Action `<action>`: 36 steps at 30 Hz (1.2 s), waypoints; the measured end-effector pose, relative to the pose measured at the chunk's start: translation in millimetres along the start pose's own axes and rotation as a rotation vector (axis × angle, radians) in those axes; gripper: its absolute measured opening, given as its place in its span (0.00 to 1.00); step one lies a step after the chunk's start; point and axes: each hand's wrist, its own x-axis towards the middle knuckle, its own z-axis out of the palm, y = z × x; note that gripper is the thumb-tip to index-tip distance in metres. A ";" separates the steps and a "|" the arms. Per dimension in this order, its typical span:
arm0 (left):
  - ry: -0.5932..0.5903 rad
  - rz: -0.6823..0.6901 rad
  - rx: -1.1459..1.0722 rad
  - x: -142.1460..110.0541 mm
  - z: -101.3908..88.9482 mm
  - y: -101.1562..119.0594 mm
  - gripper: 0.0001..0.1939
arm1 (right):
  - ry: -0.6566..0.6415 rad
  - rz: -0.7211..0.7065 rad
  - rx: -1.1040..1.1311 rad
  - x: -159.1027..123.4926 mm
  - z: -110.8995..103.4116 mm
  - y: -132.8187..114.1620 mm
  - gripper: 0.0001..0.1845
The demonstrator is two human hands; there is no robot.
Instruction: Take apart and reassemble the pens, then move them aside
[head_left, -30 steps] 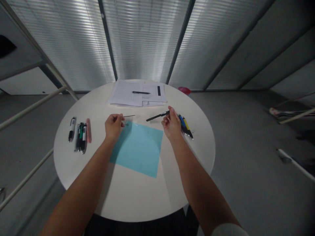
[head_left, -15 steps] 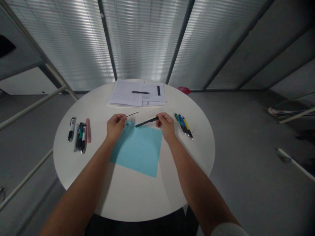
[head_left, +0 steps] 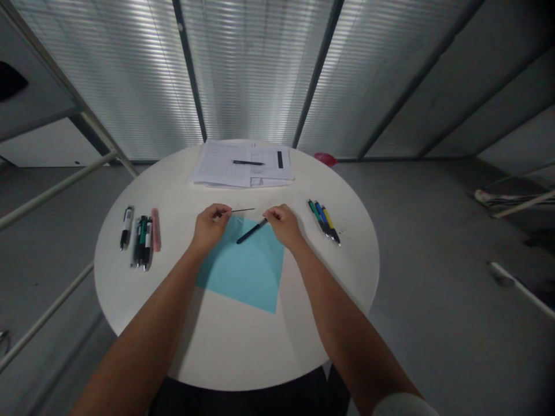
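over the round white table (head_left: 225, 358), the two hands meet just above the top corner of a blue sheet (head_left: 254, 277). the left hand (head_left: 210, 226) has its thumb and forefinger pressed together on a thin black refill (head_left: 243, 210), the other fingers curled in, and the refill sticks out almost level toward the right. the right hand (head_left: 281, 225) pinches a black pen (head_left: 250, 231) with its fingertips near the silver tip, though which fingers bear on it is partly hidden. the pen slants down and left, its far end over the sheet, and i cannot tell whether it touches the paper. the refill's point and the pen's tip are near each other, not touching. the slim refill looks like the weakest spot: held only at one end, it could slip or bend if the pinch loosens or if it meets the pen off line. either piece, if dropped, could roll across the smooth top toward the rim, and an exposed tip could mark the sheet. to the left lie a group of pens (head_left: 142, 242) and a pink marker (head_left: 156, 230); to the right, a colored pen cluster (head_left: 324, 222). beyond the hands, a stack of papers (head_left: 243, 164) has another pen (head_left: 248, 163) lying across it.
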 end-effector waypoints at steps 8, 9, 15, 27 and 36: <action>-0.074 0.178 0.181 -5.0 -1.1 2.7 0.07 | -0.048 -0.034 0.043 -2.3 5.8 4.3 0.16; -0.081 0.177 0.190 -5.1 -1.4 3.0 0.07 | -0.043 -0.029 0.065 -2.0 6.4 5.1 0.18; -0.137 0.154 0.239 -4.8 -1.3 1.3 0.10 | -0.043 -0.027 0.087 0.4 6.6 6.9 0.11; -0.144 0.270 0.372 0.5 -17.8 0.6 0.07 | 0.081 0.007 0.127 4.4 5.5 16.5 0.10; -0.227 0.231 0.490 -5.2 -7.5 5.9 0.08 | -0.026 -0.070 -0.038 0.5 4.5 9.4 0.08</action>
